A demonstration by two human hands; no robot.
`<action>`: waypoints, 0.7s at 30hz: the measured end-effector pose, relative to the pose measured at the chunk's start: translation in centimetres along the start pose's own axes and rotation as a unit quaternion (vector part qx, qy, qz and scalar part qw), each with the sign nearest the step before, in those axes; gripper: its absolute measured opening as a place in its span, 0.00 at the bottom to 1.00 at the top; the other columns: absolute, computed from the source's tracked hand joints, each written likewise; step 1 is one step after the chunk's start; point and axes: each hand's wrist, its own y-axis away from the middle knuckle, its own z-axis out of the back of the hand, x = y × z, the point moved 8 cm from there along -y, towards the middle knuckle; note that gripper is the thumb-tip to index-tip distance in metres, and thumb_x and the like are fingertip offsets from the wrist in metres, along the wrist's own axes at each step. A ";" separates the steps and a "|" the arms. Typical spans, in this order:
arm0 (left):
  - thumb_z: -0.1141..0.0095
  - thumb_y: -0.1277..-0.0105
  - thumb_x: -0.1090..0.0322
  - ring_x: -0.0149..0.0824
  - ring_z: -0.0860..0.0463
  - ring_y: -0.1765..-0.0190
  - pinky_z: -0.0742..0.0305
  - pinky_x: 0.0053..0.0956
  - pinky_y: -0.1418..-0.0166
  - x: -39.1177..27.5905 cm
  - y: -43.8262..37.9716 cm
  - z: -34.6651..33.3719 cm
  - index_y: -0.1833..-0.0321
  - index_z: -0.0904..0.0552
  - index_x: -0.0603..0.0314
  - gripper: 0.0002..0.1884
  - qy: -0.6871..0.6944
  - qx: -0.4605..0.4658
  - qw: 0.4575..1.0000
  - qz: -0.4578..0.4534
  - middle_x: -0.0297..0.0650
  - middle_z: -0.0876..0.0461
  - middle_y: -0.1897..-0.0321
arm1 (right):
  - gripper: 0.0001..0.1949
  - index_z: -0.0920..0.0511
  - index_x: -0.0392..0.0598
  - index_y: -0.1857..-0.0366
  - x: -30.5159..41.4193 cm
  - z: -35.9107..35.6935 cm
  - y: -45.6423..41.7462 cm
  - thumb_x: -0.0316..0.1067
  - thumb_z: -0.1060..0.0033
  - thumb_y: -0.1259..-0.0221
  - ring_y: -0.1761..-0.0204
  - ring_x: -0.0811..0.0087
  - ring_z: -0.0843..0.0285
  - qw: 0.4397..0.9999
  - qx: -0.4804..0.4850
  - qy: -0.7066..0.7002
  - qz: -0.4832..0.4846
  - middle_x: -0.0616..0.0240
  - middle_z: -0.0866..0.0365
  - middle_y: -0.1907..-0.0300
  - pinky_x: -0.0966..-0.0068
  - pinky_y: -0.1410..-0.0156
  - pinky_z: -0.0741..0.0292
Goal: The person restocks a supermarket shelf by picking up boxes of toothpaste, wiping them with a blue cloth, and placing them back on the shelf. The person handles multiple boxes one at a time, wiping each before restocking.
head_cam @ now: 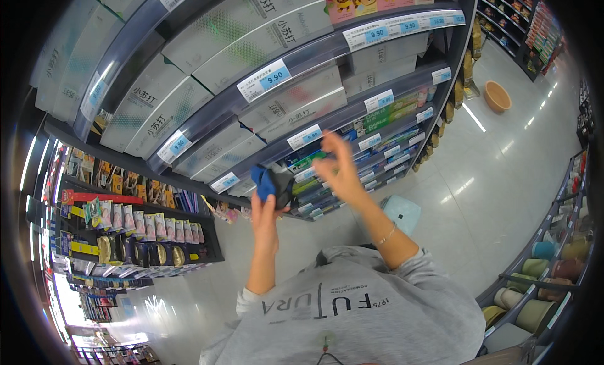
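Note:
My left hand (265, 214) grips a bunched blue and dark grey cloth (279, 185) in front of the lower shelf edges. Blurred by motion, my right hand (337, 169) is off to the right of the cloth with its fingers apart and nothing in them. Behind both hands rises a shelf unit with white toothpaste boxes (283, 105) on several levels. Price labels (306, 136) run along the shelf fronts. Green Darlie boxes (384, 116) lie on a lower level beyond my right hand.
A light blue stool-like object (401, 215) stands on the floor by my right forearm. Further off lies an orange-brown basin (497, 96). Hanging packets (151, 227) fill a rack at left. Pots (535, 315) line a shelf at lower right.

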 end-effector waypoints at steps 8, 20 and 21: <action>0.51 0.27 0.68 0.35 0.26 0.39 0.32 0.30 0.36 -2.3 1.4 -5.9 0.36 0.28 0.62 0.18 -0.257 0.270 0.921 -0.115 0.40 0.27 0.39 | 0.29 0.41 0.38 0.33 0.7 2.7 -3.1 0.31 0.43 0.36 0.36 0.62 0.36 0.990 -0.121 -0.064 0.016 0.55 0.39 0.34 0.66 0.31 0.39; 0.51 0.27 0.67 0.32 0.19 0.47 0.28 0.26 0.42 0.6 1.2 -3.3 0.39 0.26 0.63 0.16 -0.187 0.318 0.929 0.038 0.40 0.20 0.47 | 0.29 0.25 0.51 0.41 -2.8 -6.8 -0.7 0.30 0.42 0.54 0.27 0.55 0.47 0.820 0.056 0.525 0.220 0.67 0.42 0.28 0.48 0.25 0.51; 0.51 0.27 0.67 0.32 0.19 0.47 0.28 0.27 0.42 0.6 1.2 -3.1 0.39 0.26 0.63 0.16 -0.180 0.316 0.931 0.043 0.40 0.20 0.47 | 0.24 0.21 0.53 0.47 -3.2 -4.6 -1.5 0.29 0.43 0.54 0.27 0.59 0.45 0.810 0.026 0.548 0.208 0.72 0.39 0.30 0.46 0.25 0.52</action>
